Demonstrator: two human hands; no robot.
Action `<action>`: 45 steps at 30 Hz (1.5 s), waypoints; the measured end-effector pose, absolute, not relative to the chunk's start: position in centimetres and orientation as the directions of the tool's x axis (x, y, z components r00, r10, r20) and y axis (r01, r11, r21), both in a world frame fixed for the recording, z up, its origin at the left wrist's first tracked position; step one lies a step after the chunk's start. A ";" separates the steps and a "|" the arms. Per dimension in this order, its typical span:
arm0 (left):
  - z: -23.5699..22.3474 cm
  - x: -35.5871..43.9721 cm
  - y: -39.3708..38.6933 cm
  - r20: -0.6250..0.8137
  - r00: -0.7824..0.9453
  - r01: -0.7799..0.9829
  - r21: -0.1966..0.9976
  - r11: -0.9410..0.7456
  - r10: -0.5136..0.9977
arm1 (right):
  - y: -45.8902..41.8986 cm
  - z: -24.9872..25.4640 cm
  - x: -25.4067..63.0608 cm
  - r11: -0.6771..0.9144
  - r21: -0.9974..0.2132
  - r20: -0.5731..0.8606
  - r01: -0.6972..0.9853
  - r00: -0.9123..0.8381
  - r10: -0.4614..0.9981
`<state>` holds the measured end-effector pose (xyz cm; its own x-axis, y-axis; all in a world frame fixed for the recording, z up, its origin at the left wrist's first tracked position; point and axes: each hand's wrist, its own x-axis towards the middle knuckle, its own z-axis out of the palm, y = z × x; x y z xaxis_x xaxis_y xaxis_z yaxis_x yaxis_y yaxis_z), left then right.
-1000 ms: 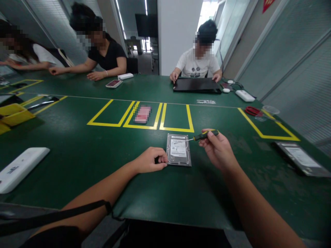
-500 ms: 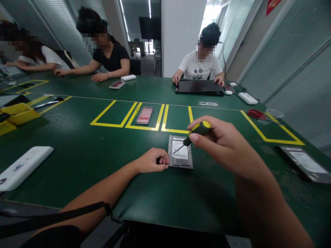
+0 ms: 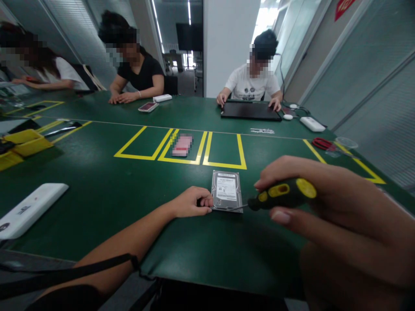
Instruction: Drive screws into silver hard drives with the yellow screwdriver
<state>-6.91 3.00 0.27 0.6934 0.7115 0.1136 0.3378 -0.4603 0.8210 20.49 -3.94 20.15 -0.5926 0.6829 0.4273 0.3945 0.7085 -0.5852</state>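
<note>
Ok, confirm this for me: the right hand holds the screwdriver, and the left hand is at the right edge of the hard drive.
Not quite: the head view shows the left hand at the left edge of the hard drive, not the right one. The right hand does hold the screwdriver.

green table (image 3: 113, 203), marked with yellow tape outlines (image 3: 223, 165). near the middle, a hard disk drive (image 3: 226, 189) lies flat, label upward; beyond it, a pixelated pink rectangular item (image 3: 183, 146) lies within one outline. left side: a long white device (image 3: 32, 207) and, farther back, yellow bins (image 3: 32, 144). far side, left to right: a phone-like device (image 3: 148, 107) just beside a white oblong device (image 3: 162, 98), a flat black panel (image 3: 251, 111) with thin white strips (image 3: 262, 131) nearer, and a white rounded box (image 3: 312, 124). right side: a red item (image 3: 321, 143), details unclear.
</note>
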 end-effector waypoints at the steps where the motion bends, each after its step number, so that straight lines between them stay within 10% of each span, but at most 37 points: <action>1: 0.3 -6.9 3.0 0.114 0.689 0.335 0.826 -0.454 0.715 | -4.2 20.0 20.8 0.705 -0.592 0.427 0.391 -0.590 0.685; 45: 0.0 -7.1 3.2 0.082 0.715 0.344 0.823 -0.452 0.694 | 0.7 12.8 14.9 0.628 -0.520 0.177 0.580 -0.646 0.742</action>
<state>-7.06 3.22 -0.05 0.7151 0.6941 0.0825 0.3441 -0.4523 0.8228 14.90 0.73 12.80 -0.6462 0.7425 0.1766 0.5795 0.6279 -0.5195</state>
